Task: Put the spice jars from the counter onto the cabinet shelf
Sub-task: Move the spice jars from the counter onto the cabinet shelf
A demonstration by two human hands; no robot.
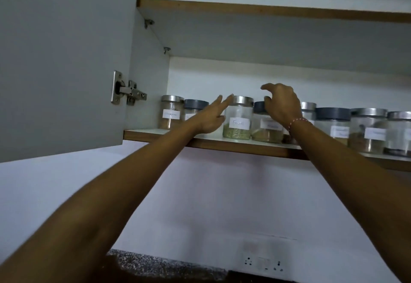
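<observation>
Fingers (226, 101) open, flanking silver-lidded jar (238, 119) on shelf (155, 133).

Bare forearms, red-white wrist thread (298, 121)

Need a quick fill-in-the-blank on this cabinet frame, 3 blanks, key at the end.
1. The spice jars stand in a row on the cabinet ____.
2. The cabinet door on the left is ____.
3. The red-and-white thread bracelet is on the ____ wrist.

Missing words: shelf; open; right
</observation>
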